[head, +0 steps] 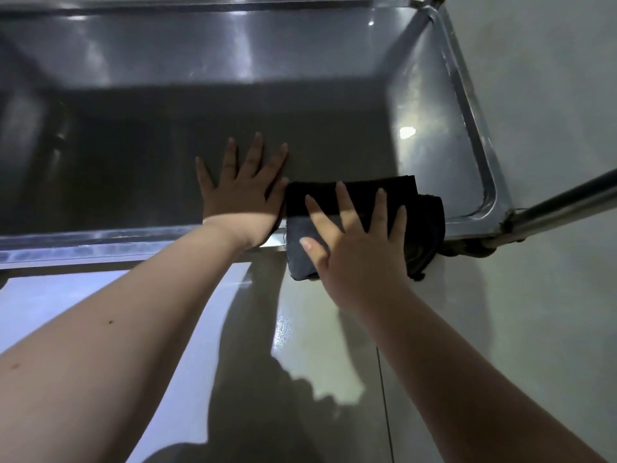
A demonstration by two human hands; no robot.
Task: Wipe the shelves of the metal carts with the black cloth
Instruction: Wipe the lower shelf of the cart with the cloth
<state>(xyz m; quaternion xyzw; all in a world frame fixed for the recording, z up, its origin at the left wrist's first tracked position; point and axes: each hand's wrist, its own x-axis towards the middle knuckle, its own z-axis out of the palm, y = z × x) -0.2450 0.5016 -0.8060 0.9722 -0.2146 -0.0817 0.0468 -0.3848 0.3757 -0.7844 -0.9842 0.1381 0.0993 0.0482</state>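
Fingers (345,202) straight, my right hand (360,242) presses the black cloth (424,222) on the shelf's (467,105) near edge, my left hand (242,192) flat alongside. A tube (567,197) flanks the right corner.

Bare hands (240,192), bare forearms (133,329), small mole (111,322)

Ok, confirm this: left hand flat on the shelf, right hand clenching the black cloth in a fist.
No fist: the head view shows the right hand pressing the cloth with fingers spread flat. The left hand is flat on the shelf, as stated.
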